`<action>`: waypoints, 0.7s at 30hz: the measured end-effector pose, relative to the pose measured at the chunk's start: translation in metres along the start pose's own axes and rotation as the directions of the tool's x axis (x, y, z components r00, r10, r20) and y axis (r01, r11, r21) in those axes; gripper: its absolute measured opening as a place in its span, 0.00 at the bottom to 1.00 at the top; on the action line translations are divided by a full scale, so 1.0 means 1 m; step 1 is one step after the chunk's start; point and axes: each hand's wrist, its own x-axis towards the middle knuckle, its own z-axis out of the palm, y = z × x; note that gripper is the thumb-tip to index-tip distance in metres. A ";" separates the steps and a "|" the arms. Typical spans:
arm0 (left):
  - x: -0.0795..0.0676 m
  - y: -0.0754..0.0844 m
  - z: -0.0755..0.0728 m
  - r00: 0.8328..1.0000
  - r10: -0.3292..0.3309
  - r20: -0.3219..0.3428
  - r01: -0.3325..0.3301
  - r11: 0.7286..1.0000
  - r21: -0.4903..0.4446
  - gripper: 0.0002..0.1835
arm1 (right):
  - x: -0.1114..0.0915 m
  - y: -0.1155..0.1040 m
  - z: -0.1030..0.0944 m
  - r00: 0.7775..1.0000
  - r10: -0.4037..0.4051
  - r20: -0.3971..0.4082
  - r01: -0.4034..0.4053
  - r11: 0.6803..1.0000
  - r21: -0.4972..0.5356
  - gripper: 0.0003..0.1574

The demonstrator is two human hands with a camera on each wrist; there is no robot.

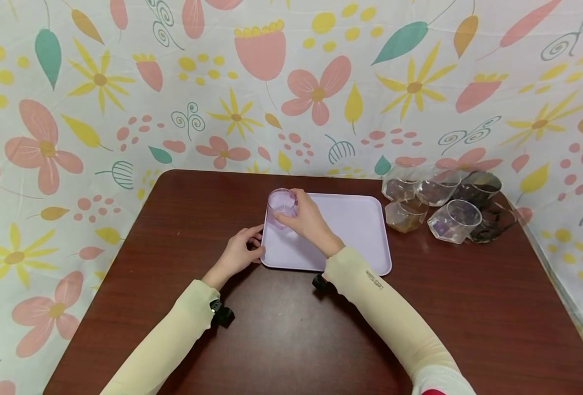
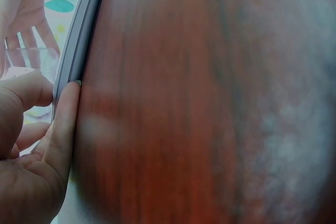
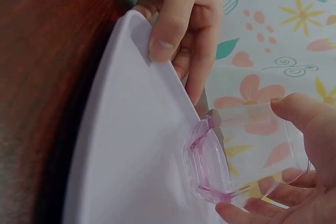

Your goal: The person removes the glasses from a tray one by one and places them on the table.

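Note:
A clear drinking glass [image 1: 281, 204] with a faint pink tint at its base is at the back left corner of the lilac tray [image 1: 352, 233]. My right hand [image 1: 312, 220] grips this glass, thumb on one side and fingers on the other. In the right wrist view the base of the glass [image 3: 207, 163] is close against the tray's surface. My left hand [image 1: 237, 249] pinches the tray's left edge, the thumb over the rim and the other fingers at its outer side and below. The left wrist view shows the dark side of the tray rim [image 2: 79, 35] beside the fingers.
Several clear and tinted glasses stand grouped at the back right of the brown table [image 1: 271, 334], among them a clear faceted glass [image 1: 454, 221], an amber glass [image 1: 406, 214] and a dark glass [image 1: 479, 186]. A flower-patterned cloth [image 1: 242, 126] hangs behind the table.

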 end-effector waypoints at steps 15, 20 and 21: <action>0.000 0.001 0.002 1.000 0.007 -0.016 -0.007 1.000 -0.009 0.33 | -0.041 0.007 -0.025 0.999 0.032 -0.020 -0.032 0.999 -0.003 0.50; 0.000 0.001 0.002 1.000 -0.001 -0.020 0.001 1.000 -0.008 0.33 | -0.058 0.013 -0.039 0.999 0.041 -0.035 -0.041 0.999 -0.005 0.51; 0.000 0.000 0.002 1.000 -0.001 -0.020 0.001 1.000 -0.008 0.33 | -0.061 0.014 -0.042 0.998 0.044 -0.038 -0.044 0.999 -0.001 0.51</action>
